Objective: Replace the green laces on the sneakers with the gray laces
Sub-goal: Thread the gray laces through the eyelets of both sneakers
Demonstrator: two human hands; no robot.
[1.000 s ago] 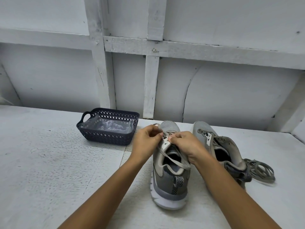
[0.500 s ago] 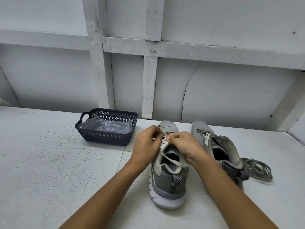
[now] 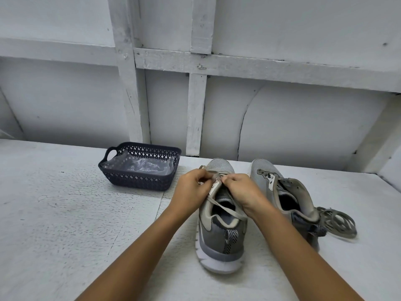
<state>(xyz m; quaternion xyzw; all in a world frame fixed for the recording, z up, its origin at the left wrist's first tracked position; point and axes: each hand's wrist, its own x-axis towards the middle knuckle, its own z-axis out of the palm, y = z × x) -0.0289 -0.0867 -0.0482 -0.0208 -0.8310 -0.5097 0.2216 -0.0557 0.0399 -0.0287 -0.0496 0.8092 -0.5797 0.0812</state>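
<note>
Two gray shoes sit side by side on a white table (image 3: 65,213), toes pointing at the wall. The left shoe (image 3: 221,235) has a gray lace (image 3: 225,210) in it. One loose end of the lace runs across the shoe's opening. Both hands are up by the front holes of this shoe. The left hand (image 3: 191,192) pinches the lace with its fingertips. The right hand (image 3: 243,190) pinches it too, just beside the left one. The two hands almost touch.

The right shoe (image 3: 286,196) has no lace in it, and its tongue hangs open. A bunch of laces (image 3: 338,222) lies in loops on the table, touching the back of that shoe. It looks gray-green.

A dark basket (image 3: 138,181) with little holes in its sides sits to the left, near the shoes. Inside it lies some clear, crinkly plastic (image 3: 143,166).
</note>
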